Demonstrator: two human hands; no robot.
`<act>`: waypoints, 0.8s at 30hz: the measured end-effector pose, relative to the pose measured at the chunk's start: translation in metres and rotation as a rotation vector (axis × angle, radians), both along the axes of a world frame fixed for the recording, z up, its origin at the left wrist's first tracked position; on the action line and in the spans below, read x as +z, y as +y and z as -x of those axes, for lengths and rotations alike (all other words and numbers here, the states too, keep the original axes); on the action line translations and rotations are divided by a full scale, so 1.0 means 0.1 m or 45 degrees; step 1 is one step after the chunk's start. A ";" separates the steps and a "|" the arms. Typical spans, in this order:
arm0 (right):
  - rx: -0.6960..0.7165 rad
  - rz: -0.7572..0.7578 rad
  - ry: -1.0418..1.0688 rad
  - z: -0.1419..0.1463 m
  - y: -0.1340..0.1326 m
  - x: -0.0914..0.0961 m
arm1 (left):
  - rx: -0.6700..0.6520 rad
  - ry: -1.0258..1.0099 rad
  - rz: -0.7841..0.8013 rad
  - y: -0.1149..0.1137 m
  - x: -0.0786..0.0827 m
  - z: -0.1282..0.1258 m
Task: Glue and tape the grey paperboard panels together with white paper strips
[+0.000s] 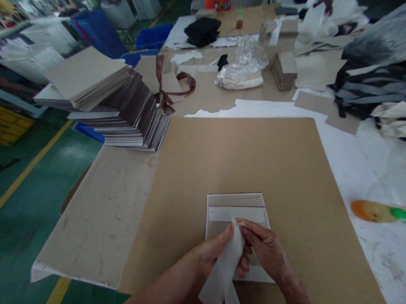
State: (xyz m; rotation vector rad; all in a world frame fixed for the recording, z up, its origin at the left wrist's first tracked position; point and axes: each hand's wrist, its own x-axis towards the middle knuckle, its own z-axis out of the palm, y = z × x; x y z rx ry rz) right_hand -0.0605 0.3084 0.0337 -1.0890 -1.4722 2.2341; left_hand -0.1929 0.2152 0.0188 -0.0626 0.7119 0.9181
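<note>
A small grey card piece (236, 207) with a white strip across it lies on a large brown board (243, 162) near the front edge. Both hands meet just over its near end. My left hand (215, 253) pinches a white paper strip (223, 274) that hangs down toward me in loose tails. My right hand (267, 253) has its fingers closed on the upper end of the same strip, right beside the left thumb.
A leaning stack of grey boards (124, 108) stands at the left. A clear plastic bag (243, 68), dark ribbon (168, 87), card piles and black fabric (370, 87) fill the back. An orange and green tool (378, 212) lies at the right. Green floor lies beyond the left table edge.
</note>
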 end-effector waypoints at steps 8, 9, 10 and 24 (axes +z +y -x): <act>-0.120 -0.524 -0.214 -0.11 0.06 -0.14 | 0.080 0.167 0.084 0.00 -0.06 0.07; -0.156 -0.553 -0.190 -0.11 0.07 -0.16 | 0.098 0.201 0.104 0.00 -0.08 0.09; -0.196 -0.567 -0.167 -0.12 0.08 -0.17 | 0.116 0.233 0.124 0.00 -0.09 0.10; -0.366 -0.245 -0.253 -0.11 0.17 -0.22 | 0.545 0.232 0.319 -0.16 -0.21 0.34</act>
